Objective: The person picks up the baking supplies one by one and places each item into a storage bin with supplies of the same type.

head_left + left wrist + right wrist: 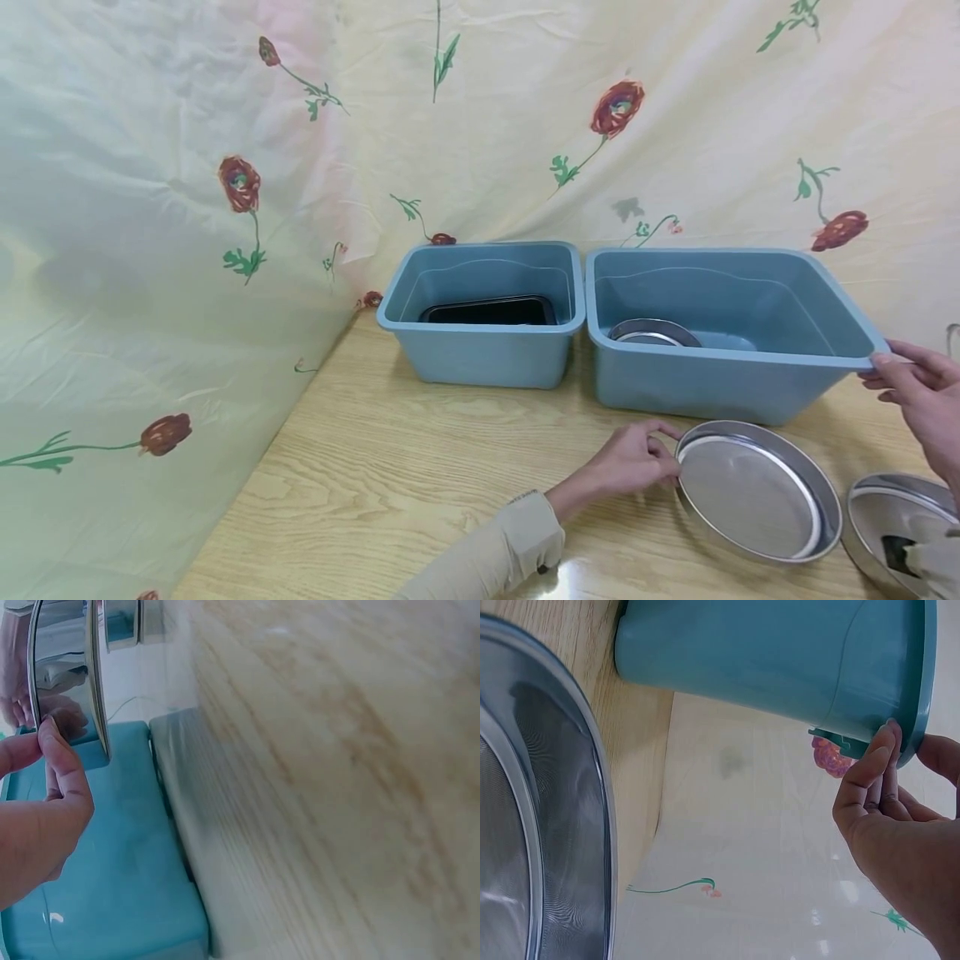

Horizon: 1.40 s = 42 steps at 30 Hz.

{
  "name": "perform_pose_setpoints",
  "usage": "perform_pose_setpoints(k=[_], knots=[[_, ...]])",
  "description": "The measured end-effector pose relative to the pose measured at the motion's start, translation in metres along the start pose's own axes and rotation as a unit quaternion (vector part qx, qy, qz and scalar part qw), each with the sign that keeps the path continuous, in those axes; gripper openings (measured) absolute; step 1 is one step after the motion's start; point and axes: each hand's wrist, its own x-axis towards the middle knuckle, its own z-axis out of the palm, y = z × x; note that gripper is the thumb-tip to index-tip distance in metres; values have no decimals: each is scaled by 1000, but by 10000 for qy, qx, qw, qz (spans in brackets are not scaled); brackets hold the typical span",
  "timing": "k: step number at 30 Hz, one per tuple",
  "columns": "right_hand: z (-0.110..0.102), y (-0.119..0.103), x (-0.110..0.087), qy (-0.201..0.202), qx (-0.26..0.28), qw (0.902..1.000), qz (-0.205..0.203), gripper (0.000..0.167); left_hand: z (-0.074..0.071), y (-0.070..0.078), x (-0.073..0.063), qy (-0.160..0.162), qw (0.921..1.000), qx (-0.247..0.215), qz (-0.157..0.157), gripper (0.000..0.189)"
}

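Note:
My left hand (633,458) pinches the left rim of a round, shallow steel sieve (750,496) with fine mesh, tilted in front of the right bin. In the left wrist view, thumb and fingertips meet on the rim of this shiny sieve (67,682). The right hand (926,400) grips the front right corner of the larger blue plastic bin (697,383), fingers under the lip, as the right wrist view also shows. Beside the held sieve, a second round sieve (866,525) lies on the table, partly covered by the right sleeve.
Inside the right bin sits another round metal piece (660,327). To its left stands a smaller blue bin (487,358) holding a black rectangular tray (491,312). Both bins stand on a wood-grain table (360,492) against a flowered cloth (510,142).

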Motion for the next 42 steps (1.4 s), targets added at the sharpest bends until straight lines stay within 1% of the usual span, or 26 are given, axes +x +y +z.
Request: perform_pose_setpoints(k=[6,10,13,17,18,21,28,32,33,37,42], knots=[[0,1,0,-40,88,10000,0,52,-4,3,2,-75,9998,-144,125,36],[-1,2,1,-29,76,10000,0,50,-8,7,2,-111,9996,-62,242,38],[-2,4,1,-14,-127,9999,8,48,-12,10,2,-187,9995,-94,247,38],[-4,13,1,49,-433,9991,5,42,-17,14,3,-276,9990,-174,297,36],[-4,15,1,120,-444,9989,5,41,-19,15,4,-289,9989,-182,320,35],[-4,18,2,153,-507,9986,29,39,-22,18,5,-310,9986,-224,376,35],[-3,9,1,59,-495,9987,74,43,-25,24,4,-282,9987,-302,309,35],[-3,10,1,73,-554,9984,74,42,-26,26,3,-301,9984,-385,286,36],[-3,10,1,136,-470,9988,86,41,-27,26,3,-303,9985,-368,287,36],[-2,9,-1,151,-511,9985,96,42,-29,28,3,-317,9985,-315,328,36],[1,1,-3,86,-522,9985,113,46,-32,31,3,-377,9977,-424,380,36]])
